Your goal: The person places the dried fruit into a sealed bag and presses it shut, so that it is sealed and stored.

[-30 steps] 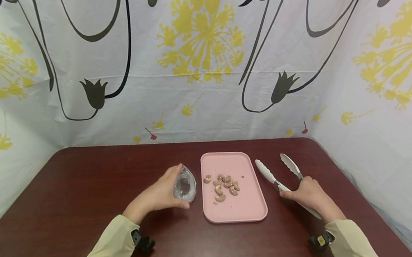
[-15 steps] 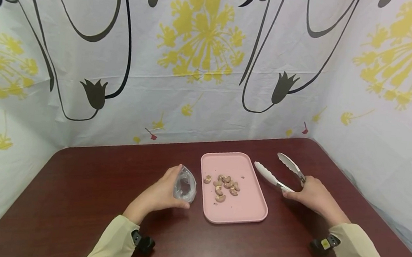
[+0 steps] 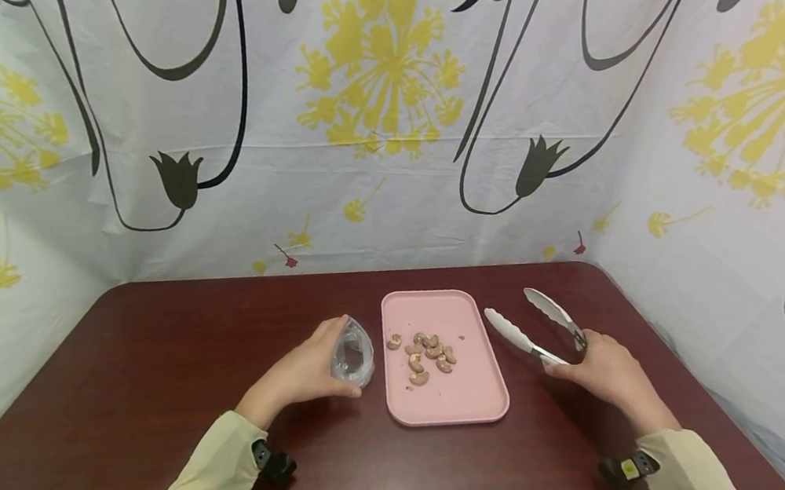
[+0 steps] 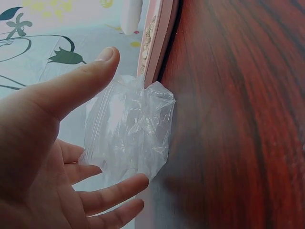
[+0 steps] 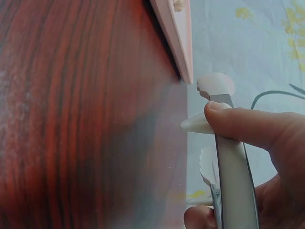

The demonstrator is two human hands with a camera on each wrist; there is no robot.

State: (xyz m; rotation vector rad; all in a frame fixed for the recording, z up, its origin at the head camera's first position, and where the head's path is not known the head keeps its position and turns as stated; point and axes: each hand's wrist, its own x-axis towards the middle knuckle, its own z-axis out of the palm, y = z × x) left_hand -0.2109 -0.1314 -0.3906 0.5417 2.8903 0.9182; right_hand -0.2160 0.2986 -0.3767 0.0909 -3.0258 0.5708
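My left hand (image 3: 304, 367) cups a clear plastic bag (image 3: 353, 358) that stands on the table with its mouth up. In the left wrist view the bag (image 4: 136, 129) sits within the curve of the fingers, the thumb held apart above it. Several cashews (image 3: 432, 351) lie on the pink tray (image 3: 473, 395) just right of the bag. Beyond the tray, my right hand (image 3: 610, 372) grips metal tongs with white tips (image 3: 508, 329). Their two arms are spread apart, with nothing between. The right wrist view shows my thumb pressing one arm of the tongs (image 5: 233, 186).
All of this is on a dark red-brown table (image 3: 175, 366). Patterned white cloth (image 3: 395, 221) hangs behind the table and along both sides. Small brown crumbs lie on the tray around the cashews.
My right hand has shifted slightly right, and the far tip of the tongs has come a little closer to the near one. The left hand, bag and cashews look the same.
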